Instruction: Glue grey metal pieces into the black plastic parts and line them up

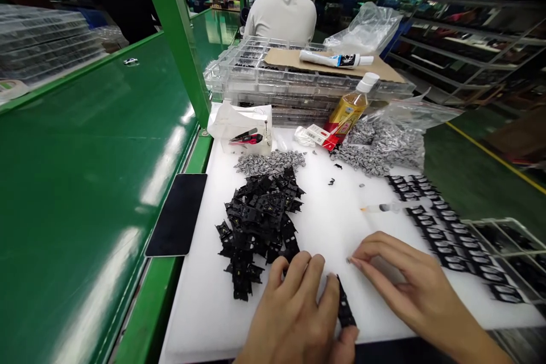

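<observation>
Left hand point(294, 310) closed, gripping a short black plastic strip point(344, 304) between fingers and thumb; the strip lies tilted near the front edge of the white bench point(324, 233). Right hand point(405, 278) half open, fingers curved, thumb and forefinger tips almost meeting just beside the strip; cannot tell whether they hold any tiny piece. Technique note: a firm left-hand hold with the right fingertips free looks the steadiest way to handle so small a part. Landmark, heap of black plastic parts point(258, 227): left hand just in front of it, grey metal clips point(269, 162) just beyond it, glue syringe point(381, 209) to its right, rows of black parts point(452, 242) further right, partly within a wire rack point(505, 233), black phone point(177, 215) to its left.
</observation>
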{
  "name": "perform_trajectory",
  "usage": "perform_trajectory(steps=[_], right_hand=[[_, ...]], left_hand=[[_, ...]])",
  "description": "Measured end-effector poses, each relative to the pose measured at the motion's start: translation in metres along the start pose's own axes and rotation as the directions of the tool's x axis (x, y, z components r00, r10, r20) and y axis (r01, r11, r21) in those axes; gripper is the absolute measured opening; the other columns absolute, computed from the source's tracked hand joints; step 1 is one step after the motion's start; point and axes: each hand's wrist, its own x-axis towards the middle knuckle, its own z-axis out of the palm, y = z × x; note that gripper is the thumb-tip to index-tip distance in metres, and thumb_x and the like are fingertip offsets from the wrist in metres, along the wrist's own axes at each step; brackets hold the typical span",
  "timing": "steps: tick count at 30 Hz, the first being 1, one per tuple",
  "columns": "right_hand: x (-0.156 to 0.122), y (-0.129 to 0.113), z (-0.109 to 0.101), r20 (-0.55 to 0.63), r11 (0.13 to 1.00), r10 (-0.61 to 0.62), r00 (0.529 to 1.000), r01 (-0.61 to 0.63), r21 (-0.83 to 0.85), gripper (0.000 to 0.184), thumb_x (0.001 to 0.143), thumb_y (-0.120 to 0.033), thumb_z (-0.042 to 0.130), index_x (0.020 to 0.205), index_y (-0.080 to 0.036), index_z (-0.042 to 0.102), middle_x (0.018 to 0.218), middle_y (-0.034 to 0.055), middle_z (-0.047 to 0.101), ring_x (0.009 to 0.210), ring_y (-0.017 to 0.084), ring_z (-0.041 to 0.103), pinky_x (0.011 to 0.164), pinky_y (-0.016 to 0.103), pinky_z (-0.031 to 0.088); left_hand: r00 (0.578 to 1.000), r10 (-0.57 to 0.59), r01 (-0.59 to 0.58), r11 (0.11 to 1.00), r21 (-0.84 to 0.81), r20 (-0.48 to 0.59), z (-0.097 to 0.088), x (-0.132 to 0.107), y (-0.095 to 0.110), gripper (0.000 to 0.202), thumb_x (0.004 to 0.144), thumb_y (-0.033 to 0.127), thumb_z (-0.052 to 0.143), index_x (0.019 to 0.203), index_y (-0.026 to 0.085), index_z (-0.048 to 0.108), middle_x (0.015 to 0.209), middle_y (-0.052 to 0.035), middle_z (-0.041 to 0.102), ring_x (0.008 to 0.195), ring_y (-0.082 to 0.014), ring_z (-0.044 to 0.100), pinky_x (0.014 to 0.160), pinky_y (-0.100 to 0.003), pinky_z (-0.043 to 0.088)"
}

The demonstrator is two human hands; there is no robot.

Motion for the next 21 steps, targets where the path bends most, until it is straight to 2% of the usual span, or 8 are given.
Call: perform_trajectory(steps=[3,6,14,21], right_hand=[[-0.012,-0.009,0.0,0.114,0.996,-0.056,0.992,0.048,0.077,0.014,0.104,-0.017,0.058,0.1,-0.026,0.068,0.092,0.0032,0.071,0.085,0.017,0.073,0.073,0.024,0.06],[-0.021,-0.016,0.002,0.196,0.998,-0.046,0.98,0.037,0.053,0.018,0.105,-0.017,0.055,0.097,-0.026,0.068,0.089,0.002,0.071,0.079,0.015,0.073,0.071,0.021,0.061],[-0.016,-0.02,0.005,0.189,0.995,-0.095,0.977,0.098,-0.006,0.021,0.104,-0.015,0.053,0.098,-0.026,0.071,0.09,0.0036,0.074,0.081,0.017,0.076,0.071,0.022,0.063],[-0.018,-0.021,0.007,0.28,0.995,-0.032,0.959,0.058,-0.084,0.024,0.105,-0.015,0.049,0.097,-0.027,0.069,0.092,0.0019,0.073,0.083,0.017,0.075,0.074,0.025,0.063]], left_hand=[[1.0,0.001,-0.001,1.0,0.0,-0.009,0.0,0.0,0.001,0.044,0.091,0.052,0.07,0.119,0.019,0.071,0.127,-0.0093,0.071,0.12,-0.0295,0.058,0.099,-0.045,0.036],[1.0,-0.003,0.003,1.0,0.002,0.002,0.0,0.0,0.001,0.043,0.092,0.052,0.068,0.119,0.019,0.071,0.128,-0.0089,0.07,0.12,-0.029,0.058,0.099,-0.045,0.036],[1.0,-0.009,0.009,1.0,-0.014,0.029,-0.001,-0.001,0.001,0.043,0.094,0.052,0.067,0.122,0.019,0.07,0.129,-0.0088,0.07,0.121,-0.0289,0.058,0.098,-0.045,0.037],[0.999,-0.005,0.006,1.0,-0.021,0.053,0.0,-0.002,0.002,0.042,0.096,0.05,0.065,0.123,0.018,0.07,0.132,-0.0105,0.069,0.122,-0.0299,0.057,0.102,-0.047,0.035]])
